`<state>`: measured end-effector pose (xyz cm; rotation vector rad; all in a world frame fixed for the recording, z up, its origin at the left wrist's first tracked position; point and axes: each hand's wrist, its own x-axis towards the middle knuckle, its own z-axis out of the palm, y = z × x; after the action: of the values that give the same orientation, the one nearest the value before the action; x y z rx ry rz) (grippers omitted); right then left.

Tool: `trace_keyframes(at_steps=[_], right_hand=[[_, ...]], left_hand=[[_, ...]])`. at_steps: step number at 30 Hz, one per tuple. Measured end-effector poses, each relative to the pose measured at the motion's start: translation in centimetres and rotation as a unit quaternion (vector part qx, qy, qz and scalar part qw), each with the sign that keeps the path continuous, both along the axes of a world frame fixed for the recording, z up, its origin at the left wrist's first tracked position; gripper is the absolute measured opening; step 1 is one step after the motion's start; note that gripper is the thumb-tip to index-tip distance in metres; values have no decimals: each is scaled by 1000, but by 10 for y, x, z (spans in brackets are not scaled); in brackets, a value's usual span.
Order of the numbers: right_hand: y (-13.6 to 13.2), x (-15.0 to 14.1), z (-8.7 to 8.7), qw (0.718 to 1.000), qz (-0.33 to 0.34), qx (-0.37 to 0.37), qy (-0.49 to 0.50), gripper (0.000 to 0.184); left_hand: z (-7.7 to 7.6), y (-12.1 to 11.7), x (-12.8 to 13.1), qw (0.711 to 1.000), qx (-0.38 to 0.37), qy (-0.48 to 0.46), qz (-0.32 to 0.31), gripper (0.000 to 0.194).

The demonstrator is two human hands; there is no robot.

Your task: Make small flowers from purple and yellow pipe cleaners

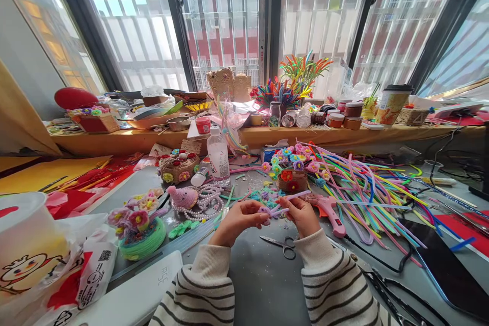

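we had small scissors (283, 246) on the bench (263, 285) nearest us, pts. to l. just beyond, our l hand (248, 218) & r hand (300, 212) both pinched a purple pipe-cleaner piece (275, 210) between them, w/ pink glue gun (331, 213) beside r hand.

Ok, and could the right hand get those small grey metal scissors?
Probably yes: the scissors lie near the right hand on the grey table, with nothing covering them. It's pinching a fuzzy purple craft piece, though, so it may need to let go.
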<state>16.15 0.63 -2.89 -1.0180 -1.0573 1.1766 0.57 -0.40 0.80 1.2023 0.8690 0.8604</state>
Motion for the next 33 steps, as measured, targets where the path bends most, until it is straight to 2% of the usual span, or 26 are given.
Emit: trace_keyframes(at_steps=[3, 5, 10, 16, 20, 23, 26, 30, 33], right_hand=[[0, -2, -1, 1000, 15, 4, -5, 34], [-2, -3, 1, 998, 26, 14, -47, 33], [-12, -8, 9, 983, 47, 95, -149, 23], [-11, -9, 8, 987, -2, 89, -133, 28], [-8, -11, 5, 991, 20, 80, -109, 30], [-9, -13, 5, 985, 13, 92, -142, 28], [-12, -14, 6, 964, -21, 142, -226, 24], [-12, -13, 6, 913, -42, 225, -339, 21], [-10, -11, 3, 883, -46, 255, -391, 19]], left_hand=[[-3, 1, 1, 998, -33, -24, 44, 20], [-4, 2, 1, 996, -34, -39, 75, 20], [-6, 3, 2, 991, -36, -50, 116, 20], [-5, 1, 5, 993, -16, -3, 117, 22], [-4, 1, 7, 993, -5, 2, 118, 21], [-5, 1, 9, 990, -7, 3, 143, 22], [-7, 2, 10, 988, -1, 9, 154, 24], [-9, 4, 9, 993, 36, 34, 110, 24], [-10, 5, 8, 990, 91, 63, 87, 25]])
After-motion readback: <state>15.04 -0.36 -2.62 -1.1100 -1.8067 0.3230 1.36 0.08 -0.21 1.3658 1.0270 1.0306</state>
